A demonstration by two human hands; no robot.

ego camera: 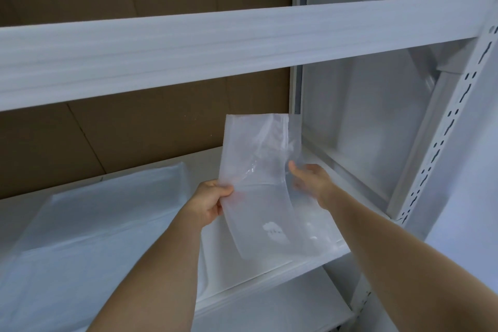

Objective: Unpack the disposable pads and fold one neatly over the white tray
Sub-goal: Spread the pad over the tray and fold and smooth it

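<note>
Both of my hands hold a clear plastic bag [258, 159] upright above the white shelf. My left hand [211, 201] pinches its left edge. On the bag's right side, my right hand [310, 178] grips it, partly seen through the plastic. A thin white sheet, the disposable pad [89, 226], lies spread flat over the left part of the shelf. Under the pad a raised rectangular shape shows, possibly the white tray; I cannot tell for sure.
The white shelf board [269, 264] runs to the right upright post [444, 127] with slotted holes. A white crossbeam [215, 43] passes above the hands. Brown cardboard [134, 137] backs the shelf. A lower shelf [283, 310] shows below.
</note>
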